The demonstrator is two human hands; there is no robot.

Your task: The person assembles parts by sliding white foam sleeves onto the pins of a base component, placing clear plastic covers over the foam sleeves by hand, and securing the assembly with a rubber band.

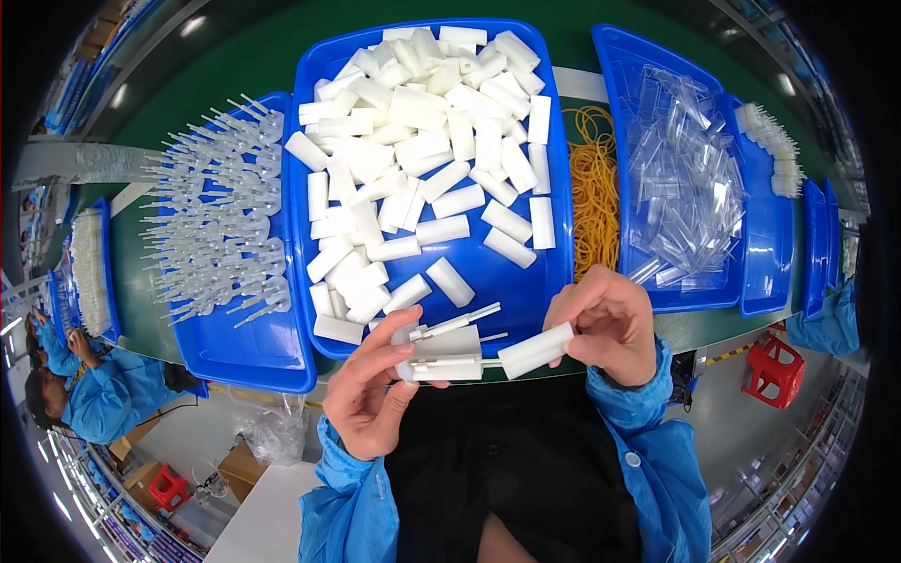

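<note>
- Left hand (368, 394) clenched around a small bundle of white plastic applicators (439, 358), thumb pinning them from above; bundle held just below the near rim of the central blue tray (554, 272).
- Right hand (615, 324) grasped one white foam sleeve (535, 351) by its right end, fingertips pinched; sleeve tilted, its open end touching the tips of the bundle.
- Judged best done by keeping sleeve in line with the thin stems, sliding straight on without twisting, and holding the bundle firm near its front so the stems could not splay.
- Foam sleeves: matte, soft-looking, rounded rectangular blocks; piled loosely in the central tray.
- Applicators: rigid, glossy white, flat body narrowing to a slim rod.
- Left of central tray: second blue tray (267, 352) with translucent pin-like plastic parts (225, 216), thin-stemmed, round-headed, in rough rows.
- Right of central tray: heap of yellow rubber bands (594, 192), thin and looped; beyond it a blue tray of clear plastic sleeves (680, 188), shiny and crinkled.
- Far left of central tray: co-worker in a blue coat (103, 394).
</note>
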